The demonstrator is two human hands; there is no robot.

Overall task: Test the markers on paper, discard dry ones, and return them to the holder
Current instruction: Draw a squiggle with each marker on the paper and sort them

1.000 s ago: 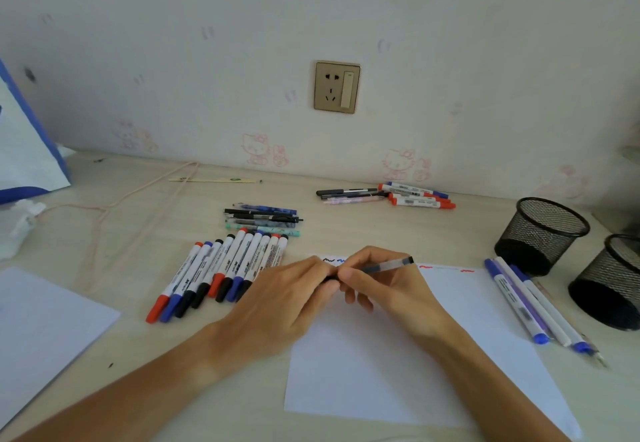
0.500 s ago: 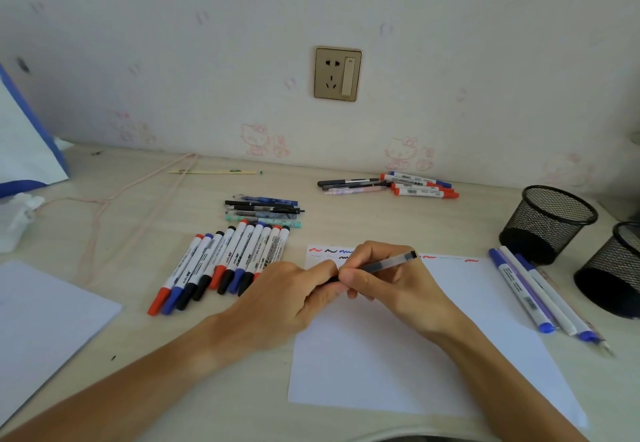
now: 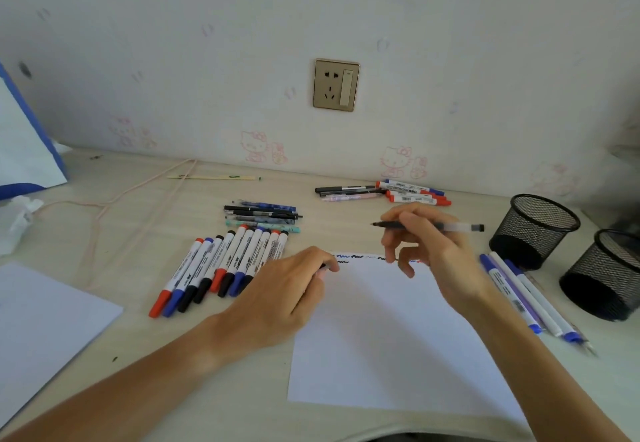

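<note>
Above the top edge of the white paper [image 3: 381, 330], the right hand [image 3: 429, 251] pinches an uncapped black pen [image 3: 427, 226], held level with its tip pointing left. The left hand [image 3: 284, 296] rests at the sheet's left corner, fingers curled round something small and dark, possibly the cap. Scribbles [image 3: 353, 256] line the paper's top. A row of whiteboard markers [image 3: 225, 265] lies left on the desk [image 3: 138, 219]; two mesh holders [image 3: 533, 230] stand right.
</note>
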